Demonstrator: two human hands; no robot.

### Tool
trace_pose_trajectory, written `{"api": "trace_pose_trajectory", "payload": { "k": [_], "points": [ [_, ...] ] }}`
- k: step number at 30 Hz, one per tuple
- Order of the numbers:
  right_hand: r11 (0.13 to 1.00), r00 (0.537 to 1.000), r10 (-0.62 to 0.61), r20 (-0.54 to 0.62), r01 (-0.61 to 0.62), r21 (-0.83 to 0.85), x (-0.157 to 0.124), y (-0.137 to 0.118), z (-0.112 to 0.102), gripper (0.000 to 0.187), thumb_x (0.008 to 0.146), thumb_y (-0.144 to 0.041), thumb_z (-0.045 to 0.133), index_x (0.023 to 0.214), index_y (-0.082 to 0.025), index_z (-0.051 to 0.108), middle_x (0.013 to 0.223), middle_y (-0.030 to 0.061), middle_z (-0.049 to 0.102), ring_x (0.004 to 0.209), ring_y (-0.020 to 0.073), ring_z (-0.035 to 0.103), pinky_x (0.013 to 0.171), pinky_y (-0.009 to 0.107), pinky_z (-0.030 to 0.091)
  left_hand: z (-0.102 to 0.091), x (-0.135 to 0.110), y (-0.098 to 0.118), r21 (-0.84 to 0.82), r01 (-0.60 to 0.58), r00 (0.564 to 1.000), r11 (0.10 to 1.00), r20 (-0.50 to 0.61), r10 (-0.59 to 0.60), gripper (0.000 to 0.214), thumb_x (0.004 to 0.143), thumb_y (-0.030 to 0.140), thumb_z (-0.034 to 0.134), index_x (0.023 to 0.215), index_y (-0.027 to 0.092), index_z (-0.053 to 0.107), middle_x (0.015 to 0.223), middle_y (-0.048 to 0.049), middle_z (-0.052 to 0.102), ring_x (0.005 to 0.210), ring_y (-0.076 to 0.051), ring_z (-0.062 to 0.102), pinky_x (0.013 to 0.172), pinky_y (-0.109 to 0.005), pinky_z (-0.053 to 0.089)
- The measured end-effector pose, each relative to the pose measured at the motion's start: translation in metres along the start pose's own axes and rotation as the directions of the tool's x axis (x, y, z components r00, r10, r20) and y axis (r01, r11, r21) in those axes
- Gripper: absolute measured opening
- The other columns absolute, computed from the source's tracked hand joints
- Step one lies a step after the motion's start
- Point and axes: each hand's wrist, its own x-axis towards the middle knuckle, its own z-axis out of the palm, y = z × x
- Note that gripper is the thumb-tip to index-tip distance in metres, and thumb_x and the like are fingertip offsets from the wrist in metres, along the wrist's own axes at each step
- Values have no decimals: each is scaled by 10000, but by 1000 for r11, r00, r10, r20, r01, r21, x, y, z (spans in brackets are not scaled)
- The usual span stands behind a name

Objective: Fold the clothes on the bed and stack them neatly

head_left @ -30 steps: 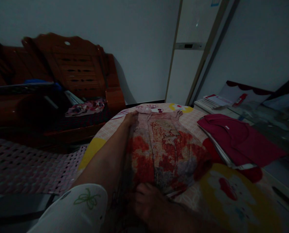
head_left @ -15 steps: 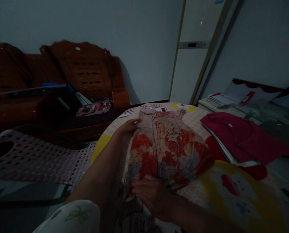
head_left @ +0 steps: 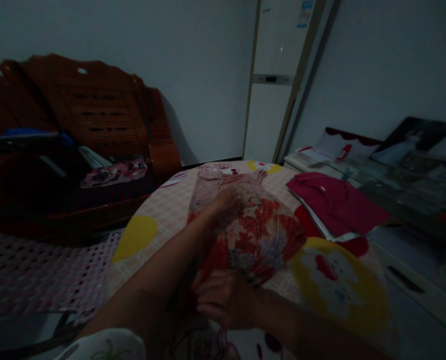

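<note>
A short-sleeved top (head_left: 262, 225), pinkish grey with red-orange and grey blotches, lies spread on a round table covered by a patterned cloth (head_left: 163, 205). My left hand (head_left: 228, 202) is over the upper middle of the top; its fingers are smeared by motion, so I cannot tell their grip. At the near end, my right hand (head_left: 226, 297) has its fingers curled on the lower edge of the top, holding the fabric. My left forearm hides part of the garment's left side.
A folded dark-red garment (head_left: 337, 202) rests on white sheets at the table's right edge. Beyond it stands a glass-topped cabinet (head_left: 391, 185) with papers. To the left are a wooden sofa (head_left: 99, 115) and a woven chair (head_left: 46, 275). A tall white air conditioner (head_left: 270, 115) stands behind.
My left hand has moved right, from the top's left edge onto its middle. My right hand stays at the lower edge, fingers more curled. The whole view has turned slightly right.
</note>
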Motion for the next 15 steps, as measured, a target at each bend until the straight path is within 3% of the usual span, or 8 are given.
{"api": "trace_pose_trajectory", "payload": {
  "k": [4,7,10,12,13,15],
  "points": [
    [979,967,193,-169,-200,-28,-10,16,-15,238,961,-229,517,773,-169,650,793,34,717,749,138,634,770,266,470,39,-13,-8,250,-138,990,958,36,133,292,932,289,474,1102,105,623,1193,-180,618,1119,-290,575,1007,-412,435],
    [903,874,395,-284,-426,-55,-25,39,-48,259,956,-218,505,758,-173,667,771,41,713,733,146,632,725,260,460,47,-16,-19,336,-211,977,918,36,212,327,963,310,428,1180,114,574,1258,-179,575,1201,-284,528,1054,-417,401],
    [683,669,645,-369,-721,-113,-50,65,-94,223,943,-215,512,843,-172,707,837,61,731,777,158,648,736,259,446,47,-15,-24,347,-221,975,912,41,220,334,967,318,432,1214,131,557,1298,-165,560,1244,-269,506,1087,-402,376],
    [451,480,765,-430,-875,-174,-71,79,-125,224,933,-208,508,945,-158,726,933,99,745,837,181,662,758,270,437,46,-13,-24,339,-217,976,915,46,215,341,963,317,445,1225,128,556,1320,-168,553,1261,-270,499,1101,-403,366],
    [320,385,803,-456,-922,-216,-82,84,-138,239,928,-214,506,973,-155,732,950,117,748,846,197,667,746,281,429,46,-13,-23,334,-219,975,917,48,215,343,963,316,448,1224,125,560,1321,-170,555,1261,-269,501,1102,-403,366],
    [105,249,870,-424,-936,-335,-102,91,-157,270,923,-216,485,913,-136,742,932,162,742,854,230,676,720,303,412,45,-13,-23,327,-220,975,919,50,215,344,963,313,448,1224,124,568,1318,-169,560,1258,-266,508,1100,-395,373]
  ]
}}
